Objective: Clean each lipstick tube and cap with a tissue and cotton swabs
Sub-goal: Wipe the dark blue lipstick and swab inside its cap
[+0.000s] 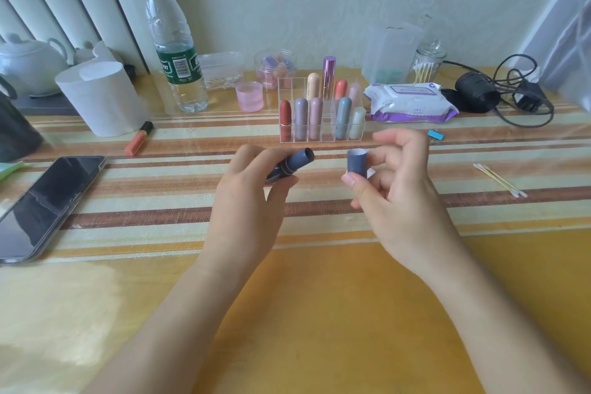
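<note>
My left hand (pixel 249 189) grips the dark blue lipstick tube (pixel 292 165), its open end angled up and to the right, which exposes the rim for wiping. My right hand (pixel 396 189) pinches the matching cap (pixel 357 164) between thumb and fingers, mouth apparently upward, which keeps the inside reachable. The hands are apart, above the table (pixel 319 297), in front of the clear organizer (pixel 323 135).

Count:
- One tube and one cap in hand.
- Nine capped lipsticks upright in the organizer.
- One orange lipstick (pixel 138 139) lying beside the tissue roll (pixel 102 99).
- Two cotton swabs (pixel 499 181) lying to the right, probably staged for the next step.
</note>
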